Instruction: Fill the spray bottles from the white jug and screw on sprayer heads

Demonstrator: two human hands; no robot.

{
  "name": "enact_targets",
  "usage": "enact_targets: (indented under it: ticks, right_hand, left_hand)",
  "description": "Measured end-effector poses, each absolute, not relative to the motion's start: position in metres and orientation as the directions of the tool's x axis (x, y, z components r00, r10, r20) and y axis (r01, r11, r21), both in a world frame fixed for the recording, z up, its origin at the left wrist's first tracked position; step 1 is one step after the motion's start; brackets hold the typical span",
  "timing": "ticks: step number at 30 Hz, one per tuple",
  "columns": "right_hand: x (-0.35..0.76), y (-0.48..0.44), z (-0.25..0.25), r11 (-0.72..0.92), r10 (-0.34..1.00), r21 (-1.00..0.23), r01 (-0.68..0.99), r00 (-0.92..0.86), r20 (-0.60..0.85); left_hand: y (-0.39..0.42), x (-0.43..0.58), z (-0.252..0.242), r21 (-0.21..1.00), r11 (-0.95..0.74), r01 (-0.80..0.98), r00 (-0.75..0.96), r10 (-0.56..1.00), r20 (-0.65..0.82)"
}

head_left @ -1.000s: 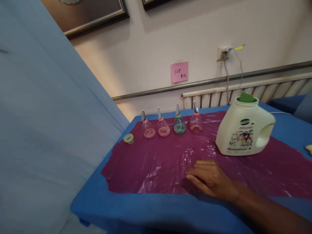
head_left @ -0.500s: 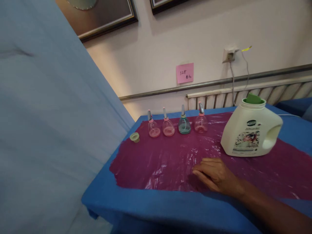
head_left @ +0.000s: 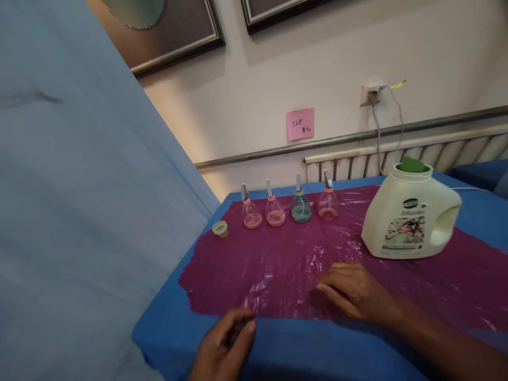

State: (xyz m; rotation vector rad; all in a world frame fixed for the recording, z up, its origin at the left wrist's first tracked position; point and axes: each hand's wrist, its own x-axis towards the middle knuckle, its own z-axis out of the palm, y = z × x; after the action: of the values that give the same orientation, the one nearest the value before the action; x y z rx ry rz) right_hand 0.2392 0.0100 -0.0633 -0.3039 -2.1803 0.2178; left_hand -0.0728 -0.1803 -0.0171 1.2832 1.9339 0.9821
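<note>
The white jug [head_left: 410,214] stands upright on a wrinkled magenta sheet [head_left: 278,264], which covers much of the blue surface [head_left: 301,349]. A green piece [head_left: 413,164] pokes up from its mouth, and no cap sits over it.

The right hand [head_left: 359,291] is the nearer one to the jug, in front of it and to its left, apart from it. Its fingers lie together and fold downward over the sheet; the palm is hidden, so I cannot tell whether it pinches anything. The left hand [head_left: 224,346] is farther left of the jug and closer to the person. Its fingers bend round toward the thumb with a dark hollow between; nothing shows inside, and blur leaves unclear whether the tips meet.

Left of the jug, toward the wall, four upright spray bottles make a row: two pink ones [head_left: 252,217] [head_left: 275,214], a teal one [head_left: 301,209] and another pink one [head_left: 328,206]. Farthest left from the jug sits a small pale cup [head_left: 220,229].

The likeliest trouble is the sheet: it looks loose, so a hand dragging it could rock the narrow-based bottles or pull the cup along. The right forearm could also knock the jug if it swung outward, and a tipped jug, being uncapped, might lose the green piece or any contents.
</note>
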Motion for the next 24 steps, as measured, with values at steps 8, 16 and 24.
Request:
enact_targets:
  ticks: [8, 16, 24]
  right_hand:
    - [0.24, 0.011, -0.057, 0.949, 0.313, -0.273, 0.158, -0.567, 0.762]
    - [0.242, 0.02, -0.054, 0.945, 0.328, -0.268, 0.189, -0.529, 0.783]
    - [0.244, 0.024, -0.047, 0.944, 0.329, -0.263, 0.199, -0.512, 0.794]
  left_hand:
    - [0.069, -0.003, -0.017, 0.898, -0.14, 0.417, -0.185, 0.954, 0.235]
    - [0.215, 0.032, -0.013, 0.865, -0.036, 0.501, -0.324, 0.919, 0.226]
    - [0.187, 0.023, -0.014, 0.888, -0.199, 0.415, -0.219, 0.925, 0.31]
